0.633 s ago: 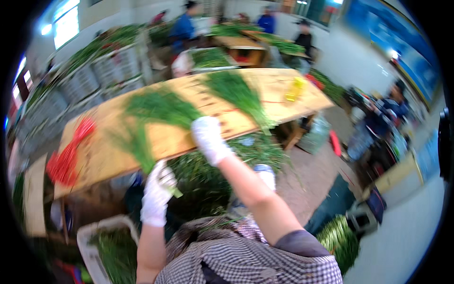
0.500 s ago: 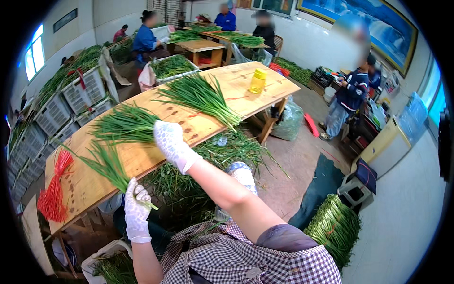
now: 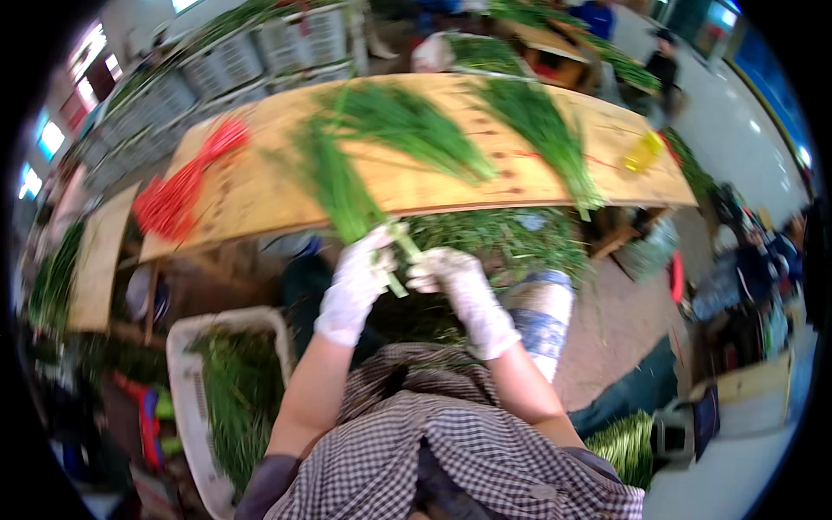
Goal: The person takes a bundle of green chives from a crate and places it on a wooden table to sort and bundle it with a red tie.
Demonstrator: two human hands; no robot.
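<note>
Two bunches (image 3: 416,126) lie on the desk (image 3: 277,173); at its edge, left hand (image 3: 360,273) grips a seemingly unfinished third (image 3: 342,195), right hand (image 3: 459,282) pinches a stalk (image 3: 406,243).

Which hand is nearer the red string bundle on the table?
Left. The left hand, holding green stalks, is below and right of the red string bundle in the picture; the right hand is farther right.

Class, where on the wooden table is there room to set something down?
The table shows bare wood between the red strands and the held green bunch, and between the rightmost bunch and the yellow container. It is crowded between the middle bunch and the held one.
</note>
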